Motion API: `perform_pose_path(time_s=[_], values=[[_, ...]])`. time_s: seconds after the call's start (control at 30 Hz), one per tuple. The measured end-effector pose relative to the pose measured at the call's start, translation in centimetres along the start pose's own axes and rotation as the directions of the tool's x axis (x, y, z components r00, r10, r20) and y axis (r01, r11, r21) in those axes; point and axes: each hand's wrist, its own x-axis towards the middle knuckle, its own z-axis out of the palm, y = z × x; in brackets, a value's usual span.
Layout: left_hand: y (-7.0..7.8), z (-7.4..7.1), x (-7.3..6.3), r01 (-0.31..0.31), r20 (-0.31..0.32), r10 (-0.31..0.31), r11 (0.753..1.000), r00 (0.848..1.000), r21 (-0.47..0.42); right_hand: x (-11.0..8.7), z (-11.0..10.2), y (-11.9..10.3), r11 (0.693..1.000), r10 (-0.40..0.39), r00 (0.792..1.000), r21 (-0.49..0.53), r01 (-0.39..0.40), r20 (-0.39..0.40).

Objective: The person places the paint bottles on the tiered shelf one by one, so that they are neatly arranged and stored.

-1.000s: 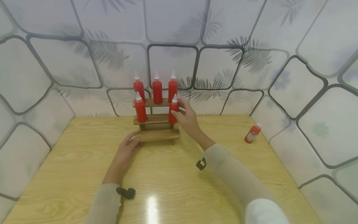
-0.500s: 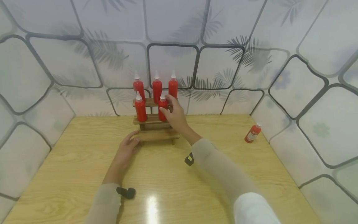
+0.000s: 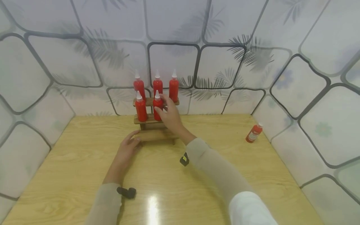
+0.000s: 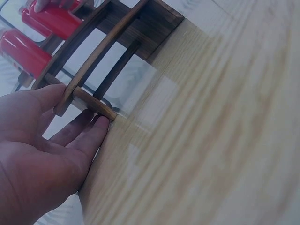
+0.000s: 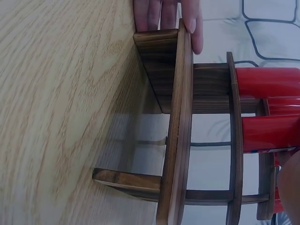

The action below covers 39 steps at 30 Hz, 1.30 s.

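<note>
A three-step wooden display rack [image 3: 153, 135] stands against the back wall. My left hand [image 3: 129, 150] holds the left end of its lowest step, thumb on the step and fingers against the side leg [image 4: 96, 104]. My right hand [image 3: 172, 117] grips a red squeeze bottle [image 3: 157, 109] with a white pointed cap, upright at the middle step. To its left on that step is a matching bottle [image 3: 141, 111]. Three more stand on the top step: a left one [image 3: 139, 87], a middle one [image 3: 157, 84] and a right one [image 3: 173, 90]. The right wrist view shows the gripped bottle [image 5: 267, 133] only in part.
Another red bottle [image 3: 254, 133] with a white cap and label stands on the right of the wooden table [image 3: 157, 175]. Patterned walls [image 3: 174, 25] enclose the table at the back and sides. The lowest step holds no bottle.
My right hand has slid leftward with its bottle, from the right end of the middle step toward the middle. My left hand stays at the rack's lowest step.
</note>
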Motion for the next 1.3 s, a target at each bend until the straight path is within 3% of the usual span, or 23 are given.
perform_pose_path(time_s=[0.33, 0.63, 0.8, 1.03, 1.3], values=[[-0.2, -0.1, 0.2, 0.0, 0.0, 0.0, 1.0, 1.0, -0.012, 0.1, 0.2, 0.2, 1.0, 0.017, 1.0, -0.012, -0.017, -0.005], [0.2, 0.1, 0.1, 0.009, 0.002, -0.009, 1.0, 1.0, -0.013, -1.7, -2.2, 0.6, 1.0, 0.011, 1.0, 0.001, -0.011, -0.027], [0.3, 0.1, -0.2, 0.003, 0.011, -0.003, 1.0, 1.0, -0.011, -3.6, -4.8, 1.1, 1.0, 0.003, 0.999, -0.025, -0.005, -0.045], [0.1, 0.0, -0.1, 0.017, 0.015, -0.017, 1.0, 1.0, -0.012, -6.2, -9.6, 2.2, 0.995, -0.068, 0.986, -0.077, 0.057, -0.15], [0.1, -0.1, -0.2, 0.015, 0.007, -0.015, 1.0, 1.0, 0.017, -9.6, -15.6, 2.3, 0.993, 0.044, 0.966, -0.092, -0.069, -0.255]])
